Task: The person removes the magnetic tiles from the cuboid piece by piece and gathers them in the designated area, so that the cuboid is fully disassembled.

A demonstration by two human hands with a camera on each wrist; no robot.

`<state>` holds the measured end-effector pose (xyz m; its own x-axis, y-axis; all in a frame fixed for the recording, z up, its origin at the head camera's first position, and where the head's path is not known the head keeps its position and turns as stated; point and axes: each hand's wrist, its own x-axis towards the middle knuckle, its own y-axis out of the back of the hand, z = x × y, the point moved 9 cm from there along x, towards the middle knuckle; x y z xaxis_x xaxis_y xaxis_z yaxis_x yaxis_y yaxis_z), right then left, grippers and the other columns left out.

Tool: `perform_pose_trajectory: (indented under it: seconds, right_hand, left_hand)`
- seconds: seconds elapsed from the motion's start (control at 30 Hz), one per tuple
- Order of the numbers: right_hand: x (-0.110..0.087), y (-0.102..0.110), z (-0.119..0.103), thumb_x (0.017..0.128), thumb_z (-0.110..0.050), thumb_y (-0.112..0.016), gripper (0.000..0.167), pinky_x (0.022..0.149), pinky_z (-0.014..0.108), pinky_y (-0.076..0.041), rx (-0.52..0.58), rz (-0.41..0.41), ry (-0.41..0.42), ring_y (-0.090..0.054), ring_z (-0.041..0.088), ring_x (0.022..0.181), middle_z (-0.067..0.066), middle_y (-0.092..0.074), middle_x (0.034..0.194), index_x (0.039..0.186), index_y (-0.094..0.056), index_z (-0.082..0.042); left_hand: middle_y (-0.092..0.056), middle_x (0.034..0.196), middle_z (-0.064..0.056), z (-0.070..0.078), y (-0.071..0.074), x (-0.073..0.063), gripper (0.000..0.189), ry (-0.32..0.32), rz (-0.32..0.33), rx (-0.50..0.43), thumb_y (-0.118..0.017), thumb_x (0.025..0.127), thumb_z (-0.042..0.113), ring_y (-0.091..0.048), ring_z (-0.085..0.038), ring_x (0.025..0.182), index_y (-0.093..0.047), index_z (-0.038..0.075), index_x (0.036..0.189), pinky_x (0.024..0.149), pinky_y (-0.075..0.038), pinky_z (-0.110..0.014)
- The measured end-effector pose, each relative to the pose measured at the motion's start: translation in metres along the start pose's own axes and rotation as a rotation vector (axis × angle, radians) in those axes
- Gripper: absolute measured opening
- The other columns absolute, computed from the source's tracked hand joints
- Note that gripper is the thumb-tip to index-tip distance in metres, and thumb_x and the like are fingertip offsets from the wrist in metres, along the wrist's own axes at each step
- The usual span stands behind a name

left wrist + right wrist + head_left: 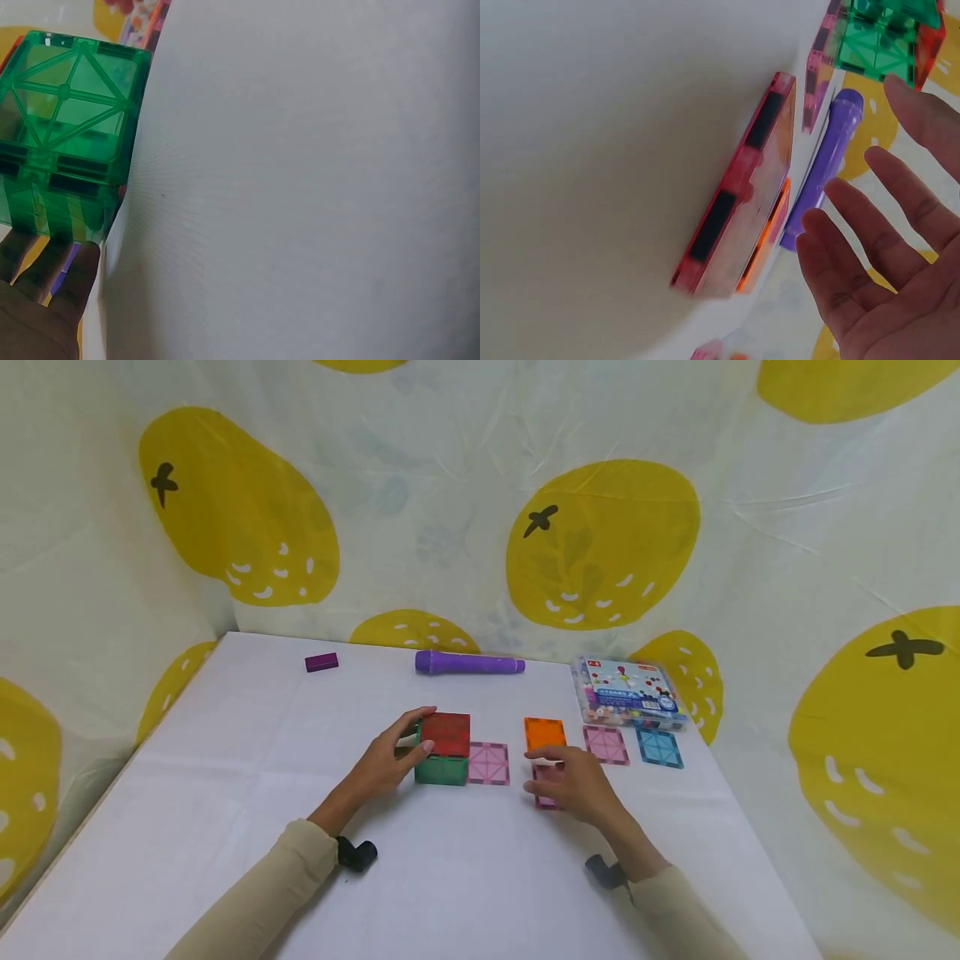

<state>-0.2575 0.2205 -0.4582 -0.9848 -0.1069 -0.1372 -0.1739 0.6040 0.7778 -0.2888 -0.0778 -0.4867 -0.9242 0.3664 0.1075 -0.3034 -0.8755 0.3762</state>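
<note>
My left hand [381, 762] is at the left side of a box of magnetic tiles, holding it between thumb and fingers. The box has a red top tile [450, 733] and green side tiles [441, 770]. In the left wrist view, fingers [77, 281] lie against a green wall. A pink tile [489, 764] lies flat along the box's right side. My right hand [576, 783] hovers with spread fingers over another pink tile [739, 187], nothing in its grasp. Just beyond is an orange tile [545, 733].
A pink tile [606, 745] and a blue tile [660, 748] lie at the right. Behind them sits a clear plastic case [630, 692] of colourful pieces. A purple microphone-shaped stick [470, 663] and a small dark purple block [322, 662] lie toward the back.
</note>
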Motion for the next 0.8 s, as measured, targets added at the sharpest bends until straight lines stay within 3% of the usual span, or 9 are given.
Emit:
perform_pose_trajectory:
  seconds: [0.2, 0.3, 0.57, 0.8]
  right_hand:
    - [0.017, -0.02, -0.023, 0.086, -0.029, -0.091, 0.048, 0.107, 0.054, -0.057, -0.072, -0.049, 0.093, -0.063, 0.028, 0.13, 0.001, -0.066, 0.147, 0.131, -0.075, -0.028]
    - [0.023, -0.028, -0.03, 0.084, -0.028, -0.092, 0.05, 0.111, 0.056, -0.054, -0.102, -0.071, 0.119, -0.06, 0.029, 0.135, 0.002, -0.064, 0.151, 0.131, -0.074, -0.028]
    - [0.035, -0.044, -0.037, 0.081, -0.024, -0.094, 0.048, 0.119, 0.056, -0.047, -0.165, -0.128, 0.185, -0.056, 0.029, 0.141, 0.003, -0.065, 0.149, 0.125, -0.075, -0.026]
    - [0.041, -0.046, -0.045, 0.082, -0.025, -0.094, 0.05, 0.116, 0.052, -0.051, -0.196, -0.132, 0.247, -0.061, 0.028, 0.132, 0.003, -0.069, 0.139, 0.128, -0.073, -0.021]
  left_hand:
    - [-0.041, 0.169, 0.0, 0.0, 0.0, 0.0, 0.061, 0.009, -0.002, -0.004, -0.062, 0.108, 0.043, -0.041, -0.035, 0.156, -0.038, 0.036, 0.163, 0.123, -0.042, -0.06]
    - [-0.041, 0.169, 0.0, 0.0, 0.0, 0.0, 0.062, 0.001, -0.001, -0.008, -0.062, 0.108, 0.042, -0.041, -0.035, 0.156, -0.038, 0.032, 0.164, 0.123, -0.042, -0.06]
    - [-0.042, 0.169, 0.0, 0.001, -0.001, 0.0, 0.06, -0.005, -0.002, 0.001, -0.062, 0.108, 0.043, -0.042, -0.036, 0.156, -0.038, 0.039, 0.163, 0.123, -0.042, -0.061]
    - [-0.042, 0.169, 0.0, 0.0, 0.001, 0.0, 0.063, -0.016, 0.009, 0.014, -0.062, 0.108, 0.043, -0.043, -0.036, 0.155, -0.038, 0.03, 0.165, 0.122, -0.043, -0.062]
